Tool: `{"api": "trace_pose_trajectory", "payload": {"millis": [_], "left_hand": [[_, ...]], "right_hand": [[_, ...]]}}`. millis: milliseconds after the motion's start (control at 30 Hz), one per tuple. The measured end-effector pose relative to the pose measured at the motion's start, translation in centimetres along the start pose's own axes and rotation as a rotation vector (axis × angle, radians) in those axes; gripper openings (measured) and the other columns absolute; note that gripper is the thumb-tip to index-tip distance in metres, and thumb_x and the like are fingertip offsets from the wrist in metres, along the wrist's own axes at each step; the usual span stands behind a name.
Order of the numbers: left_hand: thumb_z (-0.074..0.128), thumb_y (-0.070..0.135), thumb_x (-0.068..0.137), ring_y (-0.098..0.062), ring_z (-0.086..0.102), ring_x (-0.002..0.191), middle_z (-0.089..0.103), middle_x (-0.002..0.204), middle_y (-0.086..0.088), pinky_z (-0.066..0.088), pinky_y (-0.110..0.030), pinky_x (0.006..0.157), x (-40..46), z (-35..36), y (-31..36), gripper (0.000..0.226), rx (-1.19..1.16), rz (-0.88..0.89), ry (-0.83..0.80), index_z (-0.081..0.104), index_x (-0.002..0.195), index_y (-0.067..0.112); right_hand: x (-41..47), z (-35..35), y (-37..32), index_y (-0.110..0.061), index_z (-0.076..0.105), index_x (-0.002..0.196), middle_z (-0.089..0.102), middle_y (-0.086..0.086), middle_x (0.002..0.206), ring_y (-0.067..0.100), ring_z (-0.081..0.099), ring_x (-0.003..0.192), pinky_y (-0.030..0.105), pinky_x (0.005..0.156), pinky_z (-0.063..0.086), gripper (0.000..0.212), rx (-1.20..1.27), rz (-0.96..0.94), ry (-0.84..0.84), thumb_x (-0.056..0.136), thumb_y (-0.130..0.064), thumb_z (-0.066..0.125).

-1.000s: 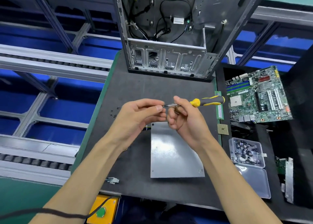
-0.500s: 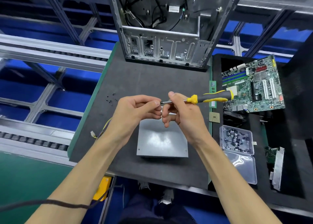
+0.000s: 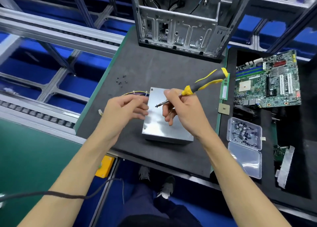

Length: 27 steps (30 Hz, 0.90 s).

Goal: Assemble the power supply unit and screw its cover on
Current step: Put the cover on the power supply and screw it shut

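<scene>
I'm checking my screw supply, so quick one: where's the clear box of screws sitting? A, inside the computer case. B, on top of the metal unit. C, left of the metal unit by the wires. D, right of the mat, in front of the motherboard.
D: the open clear box of screws lies right of the mat, nearer the person than the motherboard, lid flipped toward them.

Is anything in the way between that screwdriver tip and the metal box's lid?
Nothing visible. The screwdriver tip hangs over bare cover; the left hand sits at the cover's left edge, beside the tip.
</scene>
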<state>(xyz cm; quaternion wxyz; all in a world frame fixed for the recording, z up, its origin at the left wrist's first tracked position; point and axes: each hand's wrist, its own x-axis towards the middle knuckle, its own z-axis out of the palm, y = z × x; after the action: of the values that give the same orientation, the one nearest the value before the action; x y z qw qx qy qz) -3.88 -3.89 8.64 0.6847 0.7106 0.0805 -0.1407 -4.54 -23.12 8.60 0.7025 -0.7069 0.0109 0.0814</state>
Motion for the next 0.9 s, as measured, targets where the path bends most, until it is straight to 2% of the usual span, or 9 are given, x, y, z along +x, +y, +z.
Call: {"api": "trace_pose_trajectory", "payload": {"millis": [100,167,267,367,467,567,733,800,900], "left_hand": [[0.063,0.007,0.096,-0.019,0.069,0.075,0.074,0.086,-0.014,0.059,-0.023,0.065,-1.0,-1.7,-2.4,0.014,0.18,-0.072,0.092,0.077,0.098,0.008],[0.072,0.01,0.091,-0.02,0.072,0.083,0.076,0.092,-0.012,0.061,-0.024,0.071,-2.1,-1.9,-4.0,0.011,0.206,-0.155,0.037,0.075,0.101,0.012],[0.082,0.016,0.082,-0.018,0.075,0.091,0.078,0.097,-0.004,0.06,-0.028,0.084,-3.1,-1.4,-5.6,0.028,0.208,-0.227,-0.042,0.074,0.109,0.015],[0.083,0.016,0.08,-0.01,0.075,0.085,0.079,0.09,0.002,0.055,-0.019,0.082,-3.4,-1.1,-6.3,0.028,0.267,-0.184,-0.031,0.075,0.107,0.021],[0.083,0.017,0.081,-0.003,0.073,0.081,0.078,0.085,0.007,0.05,-0.008,0.073,-3.7,-1.1,-6.4,0.024,0.265,-0.157,0.003,0.075,0.101,0.026],[0.083,0.019,0.081,-0.001,0.073,0.081,0.078,0.085,0.008,0.048,-0.004,0.069,-3.8,-1.0,-6.2,0.026,0.276,-0.152,-0.006,0.076,0.106,0.021],[0.083,0.023,0.081,0.001,0.072,0.083,0.078,0.085,0.01,0.049,-0.005,0.07,-3.8,-1.2,-6.0,0.029,0.302,-0.148,-0.03,0.076,0.109,0.021],[0.082,0.025,0.081,-0.001,0.073,0.085,0.079,0.087,0.009,0.051,-0.01,0.075,-3.8,-1.3,-6.0,0.029,0.321,-0.146,-0.044,0.076,0.109,0.022],[0.082,0.026,0.081,0.0,0.073,0.085,0.078,0.085,0.012,0.05,-0.013,0.075,-3.7,-1.4,-6.1,0.026,0.319,-0.141,-0.064,0.077,0.106,0.026]], "right_hand": [[0.1,1.1,0.8,-0.018,0.052,0.058,0.061,0.003,0.056,0.019,0.055,0.048,0.028,0.044,0.046,0.047,-0.181,0.038,-0.092,0.104,-0.025,0.053],[0.1,1.8,1.3,-0.019,0.052,0.056,0.062,0.0,0.055,0.016,0.056,0.047,0.028,0.046,0.048,0.048,-0.275,0.054,-0.133,0.103,-0.027,0.054],[0.2,2.4,1.9,-0.017,0.054,0.057,0.063,-0.002,0.055,0.013,0.058,0.047,0.025,0.049,0.05,0.048,-0.381,0.06,-0.176,0.103,-0.03,0.053],[0.1,2.8,2.3,-0.016,0.056,0.058,0.064,-0.001,0.055,0.012,0.06,0.046,0.022,0.051,0.05,0.048,-0.46,0.042,-0.215,0.103,-0.031,0.052],[0.2,3.0,2.7,-0.013,0.058,0.06,0.066,0.005,0.059,0.02,0.062,0.047,0.029,0.055,0.053,0.048,-0.537,0.024,-0.233,0.103,-0.034,0.051],[0.4,3.0,2.8,-0.014,0.058,0.06,0.066,0.005,0.058,0.02,0.062,0.046,0.03,0.058,0.055,0.049,-0.582,0.002,-0.231,0.103,-0.036,0.051],[0.5,3.2,2.8,-0.016,0.056,0.059,0.066,0.001,0.057,0.018,0.063,0.045,0.03,0.059,0.053,0.05,-0.66,-0.024,-0.228,0.104,-0.036,0.05],[0.5,3.3,2.7,-0.014,0.056,0.061,0.066,0.003,0.059,0.019,0.063,0.047,0.036,0.061,0.055,0.049,-0.682,-0.027,-0.236,0.104,-0.036,0.05],[0.4,3.5,2.2,-0.012,0.056,0.062,0.066,0.006,0.061,0.019,0.062,0.051,0.046,0.068,0.057,0.048,-0.706,-0.024,-0.248,0.105,-0.034,0.05]]}}
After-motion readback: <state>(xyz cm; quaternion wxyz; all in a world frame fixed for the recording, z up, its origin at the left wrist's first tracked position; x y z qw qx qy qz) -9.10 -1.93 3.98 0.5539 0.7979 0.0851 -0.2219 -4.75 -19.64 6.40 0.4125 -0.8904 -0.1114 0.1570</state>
